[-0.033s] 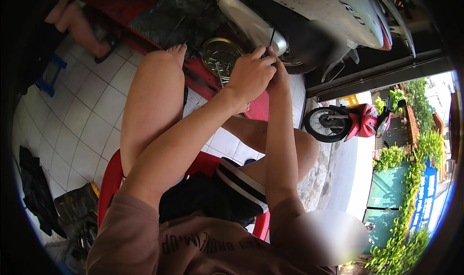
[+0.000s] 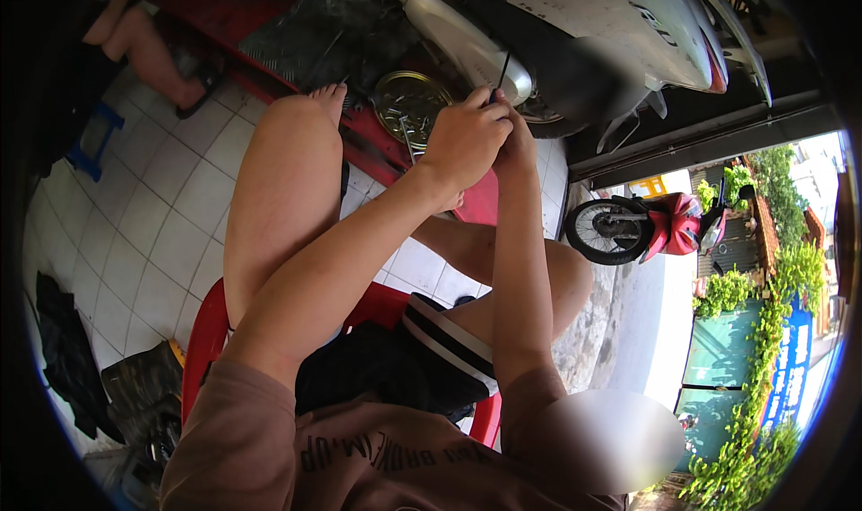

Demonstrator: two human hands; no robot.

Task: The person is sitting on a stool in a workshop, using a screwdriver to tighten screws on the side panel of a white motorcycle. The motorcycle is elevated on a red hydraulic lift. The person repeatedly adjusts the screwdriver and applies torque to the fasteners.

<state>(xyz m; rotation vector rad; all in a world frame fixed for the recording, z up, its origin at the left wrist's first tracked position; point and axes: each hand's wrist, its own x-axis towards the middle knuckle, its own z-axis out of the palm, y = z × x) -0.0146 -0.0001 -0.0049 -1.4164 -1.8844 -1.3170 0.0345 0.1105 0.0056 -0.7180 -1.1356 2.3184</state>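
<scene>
Left hand: the left hand (image 2: pixel 462 138), just above the middle of the frame, is curled shut, its fingertips pinched on a thin dark rod (image 2: pixel 503 69).
Right hand: the right hand (image 2: pixel 518 143) sits pressed against the left one and mostly hidden behind it; it looks closed on the same spot, but I cannot tell what its fingers grip.
Hands together: the two hands are touching, bunched at one point, both arms stretched out from the lower edge.
Thin dark rod: it stands up from the fingertips toward the upper middle, crossing in front of the silver exhaust pipe (image 2: pixel 467 44); whether it is a tool shaft, a cable or a spoke is too small to tell.
Scooter: the grey scooter (image 2: pixel 620 26) fills the upper right, raised on a red ramp (image 2: pixel 269 26) that runs from the upper left.
Round metal cover: a shiny round metal cover (image 2: pixel 411 102) lies on the ramp just left of the hands, apart from the machine.
Done so far: judging by the cover lying loose, some part seems already taken off.
Left to do: the hands are still busy at the fitting, so the work there looks mid-way; nothing shows it finished or refitted.
Seat: the person sits on a red plastic chair (image 2: pixel 205 349) at lower left, bare knees up, over a white tiled floor (image 2: pixel 153 233).
Background: a red scooter (image 2: pixel 646 228) is parked at the right, near green plants (image 2: pixel 781 277).
</scene>
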